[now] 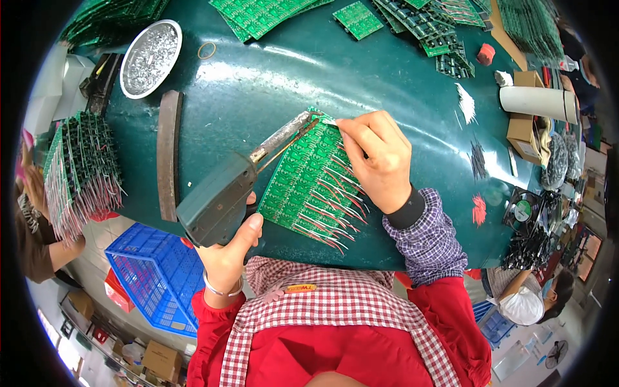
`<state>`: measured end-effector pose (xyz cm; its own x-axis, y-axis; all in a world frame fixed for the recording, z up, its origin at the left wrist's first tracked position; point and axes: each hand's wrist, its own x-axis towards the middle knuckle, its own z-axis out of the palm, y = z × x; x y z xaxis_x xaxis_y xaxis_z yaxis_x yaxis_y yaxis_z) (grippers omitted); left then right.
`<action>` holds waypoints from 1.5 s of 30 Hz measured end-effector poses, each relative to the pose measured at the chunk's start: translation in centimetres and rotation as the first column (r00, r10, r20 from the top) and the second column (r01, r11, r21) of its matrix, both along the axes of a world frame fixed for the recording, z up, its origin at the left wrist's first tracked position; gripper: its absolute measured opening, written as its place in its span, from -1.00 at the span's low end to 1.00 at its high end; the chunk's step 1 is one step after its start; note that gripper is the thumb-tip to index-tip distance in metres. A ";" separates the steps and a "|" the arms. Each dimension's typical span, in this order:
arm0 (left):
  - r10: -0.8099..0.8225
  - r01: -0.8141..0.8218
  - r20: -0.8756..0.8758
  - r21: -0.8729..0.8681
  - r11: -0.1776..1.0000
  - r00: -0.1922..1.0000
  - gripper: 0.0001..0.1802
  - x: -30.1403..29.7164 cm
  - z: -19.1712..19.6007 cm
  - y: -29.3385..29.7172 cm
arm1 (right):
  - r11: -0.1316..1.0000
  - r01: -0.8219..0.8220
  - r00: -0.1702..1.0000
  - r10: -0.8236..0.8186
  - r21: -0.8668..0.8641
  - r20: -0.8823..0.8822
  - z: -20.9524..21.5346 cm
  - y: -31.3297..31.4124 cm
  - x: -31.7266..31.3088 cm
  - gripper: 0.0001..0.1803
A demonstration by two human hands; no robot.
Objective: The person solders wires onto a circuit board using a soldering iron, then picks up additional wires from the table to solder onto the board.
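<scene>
My left hand (229, 251) is wrapped round the handle of a dark soldering gun (218, 200). Its long metal barrel reaches up and right, the tip touching or just over the top corner of a green circuit board panel (293, 174). Red and white wires (332, 206) stick out along the panel's right side. At that same top corner my right hand (380, 158) pinches a short white wire end (329, 121); most of what lies between the fingertips is hidden. The panel lies tilted on the green table.
A metal bowl (151, 59) of silvery bits and a curved dark bar (169, 155) lie left. Wired boards (84, 168) are stacked at the left edge. More boards (264, 16) lie at the back. White (465, 103), black (478, 160) and red wire piles (478, 209) lie right.
</scene>
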<state>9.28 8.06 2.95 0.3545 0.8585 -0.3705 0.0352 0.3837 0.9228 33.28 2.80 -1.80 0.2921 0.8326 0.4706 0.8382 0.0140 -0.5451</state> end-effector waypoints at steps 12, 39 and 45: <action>-0.114 0.177 -0.228 0.278 0.944 0.967 -0.60 -1.4 -2.5 -0.8 | 1.000 0.016 0.997 -0.016 0.001 0.069 -0.3 -0.3 -0.5 -0.73; -0.165 0.268 -0.307 0.333 0.904 0.937 -0.71 -1.1 -2.6 -1.1 | 1.000 0.014 0.994 -0.015 0.007 0.105 -0.6 -0.4 -0.5 -0.72; -0.089 0.179 -0.290 0.301 0.937 0.953 -0.72 -0.8 -2.3 -1.5 | 1.000 0.017 0.993 -0.018 0.009 0.114 -0.4 -0.3 -0.6 -0.75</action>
<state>8.45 6.55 0.68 0.4005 0.8983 -0.1805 0.3277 0.0435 0.9438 32.66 2.49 -2.24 0.2508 0.8236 0.5086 0.8952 0.0026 -0.4456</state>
